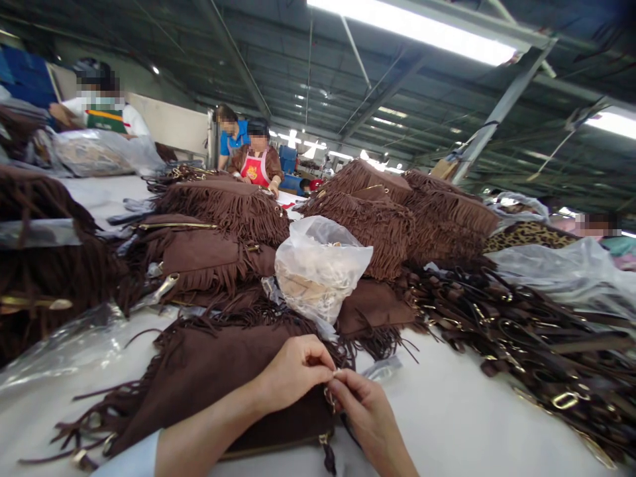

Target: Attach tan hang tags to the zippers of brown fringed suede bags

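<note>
A dark brown fringed bag (218, 377) lies flat on the white table right under my hands. My left hand (295, 371) is closed in a pinch above the bag's right end. Fingertip to fingertip with it, my right hand (368, 411) pinches too. Something small and pale shows between the fingertips, too little of it to name. A gold-coloured metal ring (329, 399) hangs just below the right fingers at the bag's side. Lower down, a zipper pull with a dark tassel (326, 454) sits at the bag's edge.
Beyond the bag stands a clear plastic bag of pale pieces (318, 271). Stacks of brown fringed bags (362, 218) rise behind it. To the right lies a heap of dark straps with gold buckles (527, 351). Crumpled plastic (74, 341) covers the left. Several people work farther back.
</note>
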Tool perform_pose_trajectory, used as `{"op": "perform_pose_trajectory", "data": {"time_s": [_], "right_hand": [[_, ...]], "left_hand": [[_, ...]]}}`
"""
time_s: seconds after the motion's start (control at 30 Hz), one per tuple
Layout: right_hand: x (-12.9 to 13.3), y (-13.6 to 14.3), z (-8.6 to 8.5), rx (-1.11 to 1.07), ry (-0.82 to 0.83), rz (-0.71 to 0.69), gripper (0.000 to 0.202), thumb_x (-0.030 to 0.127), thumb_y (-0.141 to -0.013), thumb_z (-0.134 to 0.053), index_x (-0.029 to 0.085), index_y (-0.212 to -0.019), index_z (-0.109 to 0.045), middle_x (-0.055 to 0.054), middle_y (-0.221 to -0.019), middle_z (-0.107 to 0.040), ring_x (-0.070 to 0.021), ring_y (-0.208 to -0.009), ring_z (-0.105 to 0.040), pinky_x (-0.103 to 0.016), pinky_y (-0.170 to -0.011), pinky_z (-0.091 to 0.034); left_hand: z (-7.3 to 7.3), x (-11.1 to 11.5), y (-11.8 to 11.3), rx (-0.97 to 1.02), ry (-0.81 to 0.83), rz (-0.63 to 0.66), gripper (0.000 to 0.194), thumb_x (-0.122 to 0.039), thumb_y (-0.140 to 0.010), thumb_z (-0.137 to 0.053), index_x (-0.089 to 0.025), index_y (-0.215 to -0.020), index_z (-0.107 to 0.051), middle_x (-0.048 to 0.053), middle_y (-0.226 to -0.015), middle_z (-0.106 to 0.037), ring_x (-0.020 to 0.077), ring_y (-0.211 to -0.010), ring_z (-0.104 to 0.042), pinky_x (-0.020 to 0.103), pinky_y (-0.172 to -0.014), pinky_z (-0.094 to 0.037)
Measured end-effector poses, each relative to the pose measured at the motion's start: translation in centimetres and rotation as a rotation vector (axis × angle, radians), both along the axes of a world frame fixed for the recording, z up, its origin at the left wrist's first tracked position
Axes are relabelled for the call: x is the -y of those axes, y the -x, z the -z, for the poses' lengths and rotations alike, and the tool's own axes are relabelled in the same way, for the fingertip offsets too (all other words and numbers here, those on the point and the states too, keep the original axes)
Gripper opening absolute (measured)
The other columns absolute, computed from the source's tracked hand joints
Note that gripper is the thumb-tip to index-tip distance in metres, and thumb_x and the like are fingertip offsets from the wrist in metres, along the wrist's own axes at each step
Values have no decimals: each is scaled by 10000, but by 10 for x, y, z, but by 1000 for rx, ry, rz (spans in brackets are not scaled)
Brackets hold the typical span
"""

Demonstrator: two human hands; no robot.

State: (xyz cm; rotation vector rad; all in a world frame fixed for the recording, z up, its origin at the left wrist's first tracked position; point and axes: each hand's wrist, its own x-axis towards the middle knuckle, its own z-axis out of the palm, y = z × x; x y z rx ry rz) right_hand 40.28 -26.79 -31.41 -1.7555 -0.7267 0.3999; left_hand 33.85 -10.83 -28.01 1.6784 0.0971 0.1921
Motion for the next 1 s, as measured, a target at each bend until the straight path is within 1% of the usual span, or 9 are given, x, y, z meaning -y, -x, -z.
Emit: {"op": "perform_pose_trajectory", "data": {"time_s": [0.17, 0.27, 0.37, 0.43, 0.57, 0.7, 0.83, 0.93, 1.0], "right_hand": [[1, -2, -1, -1, -9, -24, 324, 475, -837, -618, 173, -740, -689, 27, -594, -525, -152, -590, -467, -241, -568, -354], [2, -2, 0, 10, -9, -13, 335, 485, -847, -609, 178, -743, -694, 32, -563, -511, -150, -563, -468, -240, -552, -365], [2, 1, 1, 22, -34, 21, 321, 489, -851, -615, 182, -830, -704, 4, -657, -595, -167, -618, -530, -240, -588, -416], [1, 3, 0, 54, -48, 48, 276, 459, -832, -647, 188, -836, -699, -11, -721, -632, -177, -658, -562, -238, -611, -434], [0, 6, -3, 167, -34, 80, 293, 431, -839, -632, 192, -672, -654, 10, -614, -559, -162, -599, -519, -231, -563, -397], [2, 4, 0, 103, -22, 86, 322, 470, -847, -599, 192, -687, -631, 32, -590, -499, -153, -579, -479, -233, -553, -376], [6, 0, 4, 58, -1, 91, 334, 495, -848, -580, 193, -708, -601, 39, -585, -491, -153, -580, -476, -240, -558, -369], [8, -2, 6, 41, 6, 95, 348, 514, -854, -556, 197, -712, -575, 43, -579, -482, -150, -567, -468, -243, -546, -357], [8, -3, 7, 31, 11, 88, 347, 516, -858, -549, 199, -718, -565, 52, -573, -462, -141, -552, -445, -241, -534, -340]], "left_hand": [[2, 2, 2, -41, -101, 4, 82, -193, -713, -537, -150, -715, -606, -10, -693, -570, 138, -669, -523, 232, -618, -386], [5, 2, 1, -70, -140, 34, 98, -215, -752, -498, -158, -731, -575, -18, -679, -563, 139, -662, -522, 232, -614, -382], [2, 3, 1, -79, -184, 39, 115, -225, -778, -466, -166, -731, -552, -16, -691, -562, 146, -687, -525, 234, -627, -381], [-1, 4, 2, -79, -211, 32, 117, -229, -783, -462, -170, -721, -542, -17, -688, -557, 147, -691, -520, 235, -630, -377], [-5, 6, 5, -73, -272, 17, 122, -229, -796, -471, -175, -703, -528, -16, -680, -543, 147, -683, -505, 242, -631, -362], [-3, 6, 5, -59, -357, 23, 148, -206, -837, -448, -181, -702, -505, -5, -709, -535, 155, -706, -492, 258, -662, -354], [-1, 4, 6, -40, -446, 48, 145, -162, -845, -463, -186, -703, -477, 15, -770, -529, 174, -757, -474, 284, -722, -347], [-4, 1, 7, -25, -451, 80, 146, -128, -832, -470, -189, -699, -472, 14, -778, -515, 173, -751, -453, 290, -737, -344], [-6, 1, 8, -21, -408, 95, 137, -108, -781, -500, -187, -672, -474, 6, -763, -507, 167, -741, -441, 285, -731, -340]]}}
